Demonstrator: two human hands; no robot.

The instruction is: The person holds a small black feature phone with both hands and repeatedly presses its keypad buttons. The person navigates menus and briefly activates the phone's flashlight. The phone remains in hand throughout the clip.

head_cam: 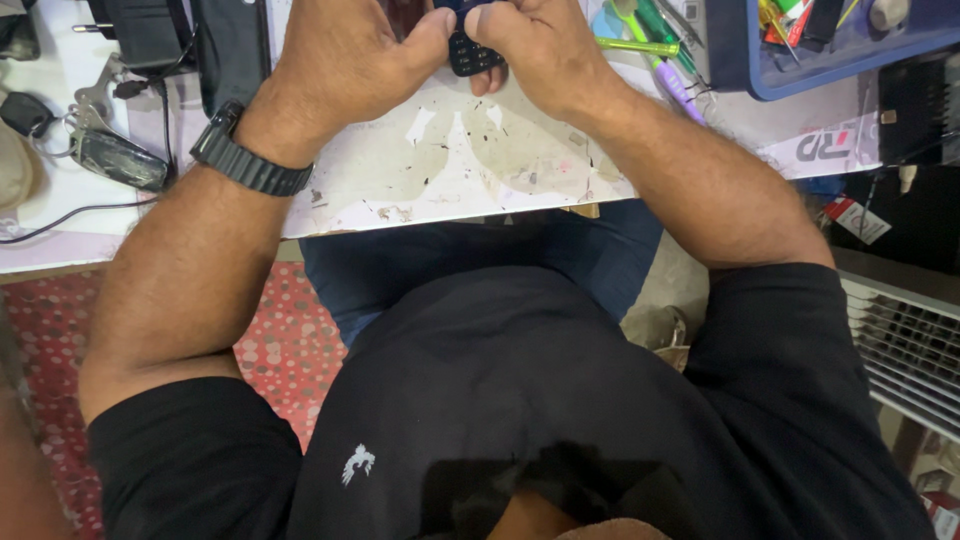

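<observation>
Over the scuffed white bench (450, 170), beside a blue tray (800, 75) of tools, the left hand (345, 60) and right hand (540, 50) pinch a small dark keypad phone (472, 52), fingers clenched; keypad in place, nothing yet apart

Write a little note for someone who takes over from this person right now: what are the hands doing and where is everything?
Left hand: gripping the small dark keypad phone, thumb pressed on its edge; a black watch is on that wrist.
Right hand: also holding the phone, thumb against it, opposite the left.
The phone is held just above the scuffed white worktable; most of it is hidden by the hands or cut off at the frame's top.
Nearby: green and purple tools to the right, a blue tray of tools beyond them, keys at far left.
Done or left: cannot tell; whether the phone is open is hidden.
</observation>
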